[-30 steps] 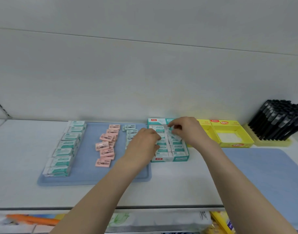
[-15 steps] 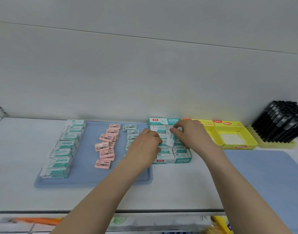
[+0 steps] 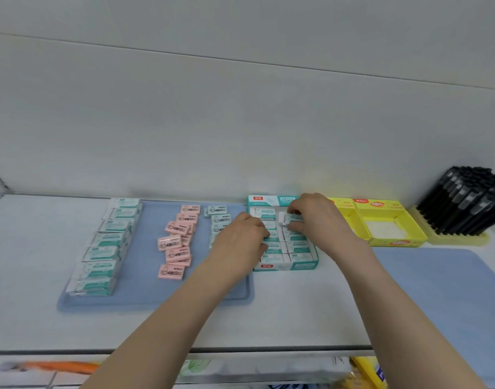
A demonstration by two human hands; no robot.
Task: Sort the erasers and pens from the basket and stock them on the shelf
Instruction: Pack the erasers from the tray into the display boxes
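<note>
A teal and white display box (image 3: 285,265) on the white shelf (image 3: 296,318) holds rows of white-teal erasers. My right hand (image 3: 316,220) pinches one white-teal eraser (image 3: 285,219), tilted up on end over the box's back right row. My left hand (image 3: 240,242) rests with curled fingers on the erasers at the box's left side; whether it grips one is hidden. Pink erasers (image 3: 174,242) and light teal erasers (image 3: 218,211) lie on a blue mat (image 3: 145,290). Black pens (image 3: 465,203) stand at the far right.
A long row of white-teal erasers (image 3: 105,248) lines the mat's left side. Two open yellow boxes (image 3: 386,220) sit between the teal box and a yellow pen holder (image 3: 457,238). A second blue mat (image 3: 437,299) covers the right shelf. Coloured items lie below the shelf edge (image 3: 240,350).
My right hand has lifted one eraser from lying flat to standing on end over the box's back right. My left hand has stayed on the box's left side.
</note>
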